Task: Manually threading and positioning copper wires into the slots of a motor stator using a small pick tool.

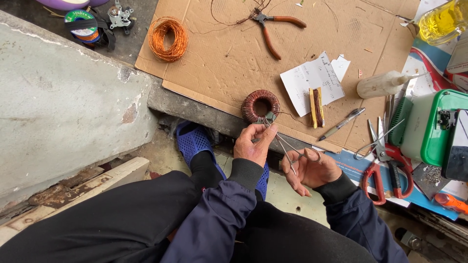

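Cardboard sheet (pixel 219 58) covers the floor ahead, carrying a loose coil of copper wire (pixel 168 39), red-handled pliers (pixel 273 30) and a white squeeze bottle (pixel 382 84). At the top right a clear bottle (pixel 443 20) holds yellow liquid. A green and white box (pixel 429 127) stands shut at the right. The left hand (pixel 253 143) pinches the wound copper ring (pixel 261 104) at the cardboard's near edge. The right hand (pixel 312 170), fingers through the handles, grips thin metal forceps (pixel 287 148) whose tip meets the ring.
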